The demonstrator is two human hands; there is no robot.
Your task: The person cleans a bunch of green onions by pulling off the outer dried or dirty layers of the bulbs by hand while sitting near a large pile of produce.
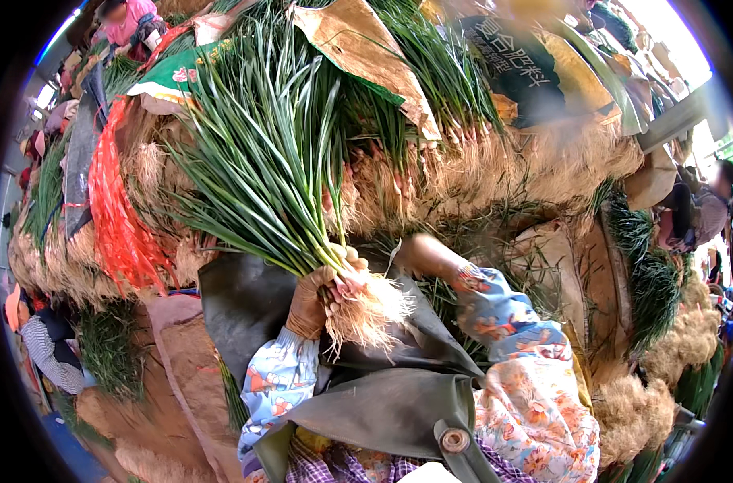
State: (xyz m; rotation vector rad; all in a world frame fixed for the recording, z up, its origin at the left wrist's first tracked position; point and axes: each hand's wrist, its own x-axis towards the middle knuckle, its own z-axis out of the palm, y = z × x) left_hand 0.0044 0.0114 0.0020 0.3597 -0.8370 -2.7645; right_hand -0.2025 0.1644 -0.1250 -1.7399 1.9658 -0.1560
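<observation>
Nearest lies a dark rubbery apron (374,410), folded across the lap. Just beyond it the left hand (308,304) holds up a bunch of spring onions (274,173), its fingers wrapped round the pale stems just above the roots, leaves fanning far and left. The right hand (427,258) is blurred, near the right side of the bunch; whether its fingers grasp anything, I cannot tell. The bunch should be fairly light, firm at the stems, floppy and easily creased toward the leaf tips, perhaps slick if damp; the stem base looks the best hold. Red plastic strips (121,205) hang to the left. On the far side, a bank of rooted onions (495,173), partly under a brown sack flap (374,60), crowds the leaves and could snag them.
</observation>
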